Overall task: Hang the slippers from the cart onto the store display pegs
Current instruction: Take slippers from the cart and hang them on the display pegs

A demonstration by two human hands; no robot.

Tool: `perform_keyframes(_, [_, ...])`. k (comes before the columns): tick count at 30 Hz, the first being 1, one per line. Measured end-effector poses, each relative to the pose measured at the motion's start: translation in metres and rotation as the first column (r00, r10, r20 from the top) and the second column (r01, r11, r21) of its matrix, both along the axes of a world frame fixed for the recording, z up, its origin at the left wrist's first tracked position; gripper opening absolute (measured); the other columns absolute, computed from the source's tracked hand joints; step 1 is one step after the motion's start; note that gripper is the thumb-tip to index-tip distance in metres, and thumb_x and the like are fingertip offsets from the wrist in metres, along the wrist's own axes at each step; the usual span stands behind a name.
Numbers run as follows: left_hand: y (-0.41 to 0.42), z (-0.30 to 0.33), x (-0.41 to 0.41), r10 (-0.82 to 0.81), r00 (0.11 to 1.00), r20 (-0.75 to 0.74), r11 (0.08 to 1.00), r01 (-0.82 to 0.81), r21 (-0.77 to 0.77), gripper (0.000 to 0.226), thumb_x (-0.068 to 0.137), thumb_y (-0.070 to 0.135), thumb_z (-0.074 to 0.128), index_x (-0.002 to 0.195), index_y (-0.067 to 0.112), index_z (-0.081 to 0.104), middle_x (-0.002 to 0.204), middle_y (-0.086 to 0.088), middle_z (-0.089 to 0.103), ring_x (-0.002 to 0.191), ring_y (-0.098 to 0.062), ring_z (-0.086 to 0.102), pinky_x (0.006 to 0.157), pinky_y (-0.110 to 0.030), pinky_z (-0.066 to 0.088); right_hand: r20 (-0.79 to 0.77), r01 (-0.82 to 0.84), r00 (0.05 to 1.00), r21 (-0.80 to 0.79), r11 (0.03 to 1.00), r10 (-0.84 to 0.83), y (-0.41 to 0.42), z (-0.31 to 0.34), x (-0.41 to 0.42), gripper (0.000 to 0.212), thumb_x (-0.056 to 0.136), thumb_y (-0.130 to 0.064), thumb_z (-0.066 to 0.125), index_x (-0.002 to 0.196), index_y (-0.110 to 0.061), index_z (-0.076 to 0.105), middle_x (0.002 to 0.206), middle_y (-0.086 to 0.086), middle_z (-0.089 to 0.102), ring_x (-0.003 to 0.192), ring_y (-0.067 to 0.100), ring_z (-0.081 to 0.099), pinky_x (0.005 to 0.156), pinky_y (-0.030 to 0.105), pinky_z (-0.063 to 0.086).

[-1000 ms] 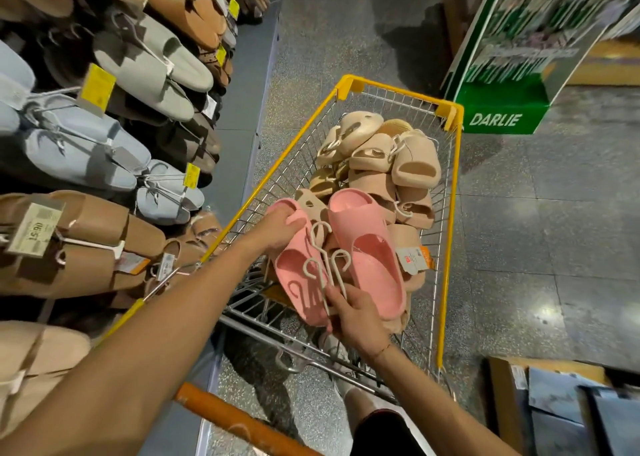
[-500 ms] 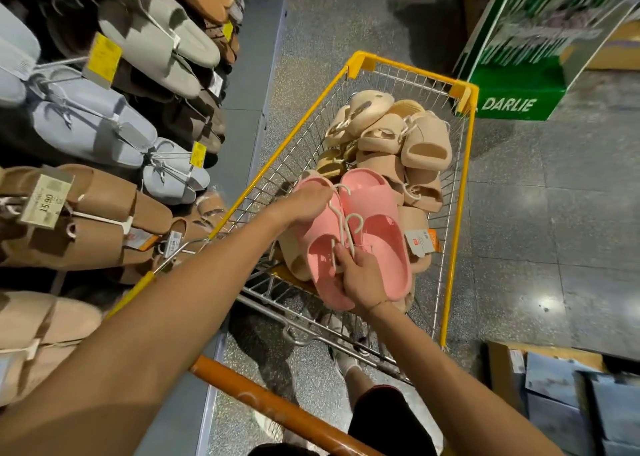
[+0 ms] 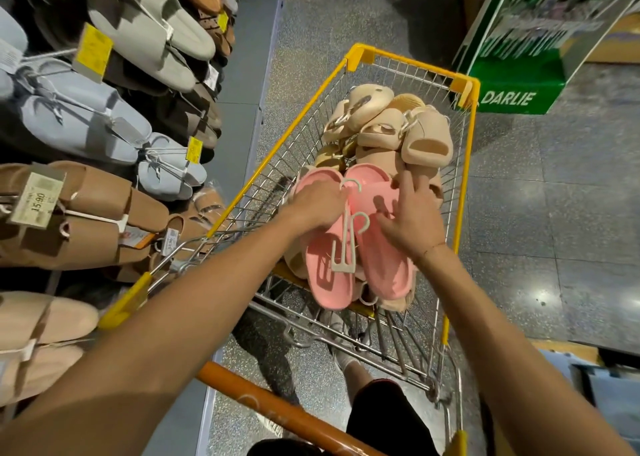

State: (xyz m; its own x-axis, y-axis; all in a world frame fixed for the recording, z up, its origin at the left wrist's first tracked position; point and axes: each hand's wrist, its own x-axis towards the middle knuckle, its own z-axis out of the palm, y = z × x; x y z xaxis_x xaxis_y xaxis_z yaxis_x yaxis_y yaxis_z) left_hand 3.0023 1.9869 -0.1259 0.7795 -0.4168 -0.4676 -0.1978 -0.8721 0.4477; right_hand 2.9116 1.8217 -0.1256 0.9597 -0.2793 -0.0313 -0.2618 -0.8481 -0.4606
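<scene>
Pink slippers (image 3: 346,265) beneath both hands (image 3: 363,209).

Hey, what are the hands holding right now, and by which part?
The left hand grips the pink slippers at their toe end, by the hanger hook. The right hand is spread open over them, gripping nothing.

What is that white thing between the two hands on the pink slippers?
In the head view, a white plastic hanger with hooks lies between the left hand and the right hand, across the pink slippers in the cart.
</scene>
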Motion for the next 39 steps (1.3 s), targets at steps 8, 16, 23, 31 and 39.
perform_keyframes(8, [-0.03,0.016,-0.008,-0.191,0.966,0.176,0.945,0.132,0.3,0.036,0.101,0.025,0.04,0.111,0.007,0.07,0.116,-0.016,0.069,0.105,-0.036,0.064,0.079,-0.038,0.043,-0.071,-0.226,0.971,0.045,0.973,0.229,-0.017,-0.005,0.036,0.016,0.084,-0.012,0.064,0.092,-0.006,0.051,0.087,0.014,0.056,0.073,0.035,0.054,0.058,0.035,0.032])
perform_keyframes(16, [-0.037,0.026,-0.009,-0.23,0.941,0.249,0.894,0.103,0.437,0.033,0.102,0.025,0.041,0.115,0.012,0.069,0.119,-0.011,0.069,0.109,-0.031,0.065,0.084,-0.037,0.049,-0.095,-0.241,0.967,-0.044,0.969,0.236,0.001,0.012,0.024,0.025,0.086,-0.016,0.065,0.084,-0.014,0.04,0.081,0.014,0.056,0.068,0.037,0.054,0.055,0.036,0.033])
perform_keyframes(23, [-0.049,0.039,-0.004,-0.365,0.897,0.249,0.79,0.157,0.593,0.028,0.098,0.011,0.048,0.117,0.014,0.069,0.122,-0.005,0.068,0.111,-0.026,0.065,0.072,-0.032,0.042,-0.201,-0.289,0.946,-0.158,0.944,0.256,0.01,0.038,0.036,0.021,0.092,-0.015,0.055,0.109,-0.003,0.056,0.099,0.02,0.064,0.09,0.038,0.063,0.061,0.038,0.036])
perform_keyframes(31, [-0.035,0.054,0.015,-0.271,0.919,0.286,0.875,0.111,0.471,0.029,0.096,0.014,0.047,0.114,0.008,0.07,0.116,-0.011,0.07,0.106,-0.029,0.067,0.073,-0.032,0.044,-0.248,-0.523,0.839,-0.122,0.844,0.484,0.041,0.031,-0.009,0.019,0.097,-0.006,0.051,0.116,-0.004,0.051,0.1,0.015,0.061,0.087,0.034,0.064,0.074,0.046,0.056])
perform_keyframes(39, [-0.006,0.053,0.012,-0.238,0.873,0.425,0.962,0.152,0.226,0.035,0.1,0.015,0.038,0.068,0.012,0.05,0.076,-0.01,0.061,0.067,-0.03,0.054,0.059,-0.038,0.042,-0.008,-0.477,0.878,0.077,0.876,0.478,0.002,0.063,-0.01,0.026,0.094,-0.04,0.058,0.084,-0.02,0.043,0.078,-0.003,0.052,0.07,0.018,0.049,0.059,0.035,0.041])
